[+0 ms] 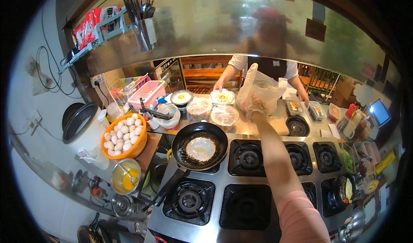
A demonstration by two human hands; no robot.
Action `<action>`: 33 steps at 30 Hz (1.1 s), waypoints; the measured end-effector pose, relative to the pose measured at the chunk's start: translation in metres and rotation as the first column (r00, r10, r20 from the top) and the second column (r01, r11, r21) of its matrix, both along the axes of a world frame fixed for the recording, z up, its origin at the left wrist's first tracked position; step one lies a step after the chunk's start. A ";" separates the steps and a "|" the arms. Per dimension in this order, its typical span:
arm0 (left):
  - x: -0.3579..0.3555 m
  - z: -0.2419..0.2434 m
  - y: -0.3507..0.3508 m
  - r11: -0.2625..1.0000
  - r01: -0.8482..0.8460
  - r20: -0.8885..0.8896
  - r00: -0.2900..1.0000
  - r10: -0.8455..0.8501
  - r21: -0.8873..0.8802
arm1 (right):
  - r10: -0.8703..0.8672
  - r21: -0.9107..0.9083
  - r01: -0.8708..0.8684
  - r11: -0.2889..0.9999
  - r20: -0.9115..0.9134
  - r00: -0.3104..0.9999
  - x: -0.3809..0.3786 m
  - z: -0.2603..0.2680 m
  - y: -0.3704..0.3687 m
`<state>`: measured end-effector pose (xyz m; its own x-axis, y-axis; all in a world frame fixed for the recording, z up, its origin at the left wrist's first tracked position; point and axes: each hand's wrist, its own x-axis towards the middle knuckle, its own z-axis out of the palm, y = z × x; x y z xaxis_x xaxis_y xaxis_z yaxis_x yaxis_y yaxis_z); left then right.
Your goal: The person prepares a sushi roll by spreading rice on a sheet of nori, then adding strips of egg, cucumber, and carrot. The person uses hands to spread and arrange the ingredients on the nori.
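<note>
My right hand [256, 105], in what looks like a clear plastic glove, reaches across the stove to a translucent plastic bag [272, 93] on the counter. Its fingers are blurred against the bag, so whether they grip it is unclear. My left hand is out of view. A black frying pan [179, 146] sits on a back burner at the left, with a pale, thin layer of food [200, 149] in it. Beside the bag are plastic-covered bowls [225, 115] and a lidded round container [222, 97], which another person's hand [219, 85] touches.
Eggs fill an orange basket [142, 146] at the left, above a metal bowl of beaten egg [129, 178]. A small pan [343, 191] with food stands on a lit burner at the right. The co-worker's other hand [302, 96] is near lidded boxes [316, 111]. A metal-framed panel crosses above the counter.
</note>
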<state>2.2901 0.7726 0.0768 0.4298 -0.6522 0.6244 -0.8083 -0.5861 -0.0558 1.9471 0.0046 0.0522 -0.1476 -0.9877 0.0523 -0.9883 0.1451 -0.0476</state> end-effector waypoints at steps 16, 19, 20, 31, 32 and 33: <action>-0.016 0.022 -0.031 0.979 0.004 0.181 0.983 -0.042 0.205 | 0.142 0.137 -0.200 0.970 0.347 0.927 -0.105 0.018 0.069; -0.012 0.026 -0.032 0.977 0.089 0.069 0.992 -0.104 0.192 | 0.307 0.089 -0.378 0.921 0.427 0.850 -0.103 0.042 0.124; -0.009 0.025 -0.032 0.976 0.124 0.091 0.986 -0.142 0.178 | 0.349 0.078 -0.403 0.912 0.368 0.862 -0.100 0.051 0.143; 0.026 0.004 -0.057 0.911 0.377 -0.004 0.924 -0.383 -0.168 | 0.534 0.455 -0.607 0.651 0.293 0.793 -0.096 0.135 0.405; 0.029 0.004 -0.061 0.905 0.387 -0.025 0.917 -0.397 -0.178 | 0.498 0.485 -0.593 0.642 0.325 0.804 -0.096 0.140 0.431; 0.032 0.005 -0.064 0.896 0.402 -0.031 0.910 -0.414 -0.188 | 0.507 0.464 -0.625 0.627 0.366 0.780 -0.096 0.145 0.453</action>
<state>2.3217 0.7091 0.0817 0.1954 -0.6634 0.7223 -0.9766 -0.1994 0.0810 1.8507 0.4574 0.1976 0.5028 -0.7254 -0.4700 -0.8621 -0.3818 -0.3331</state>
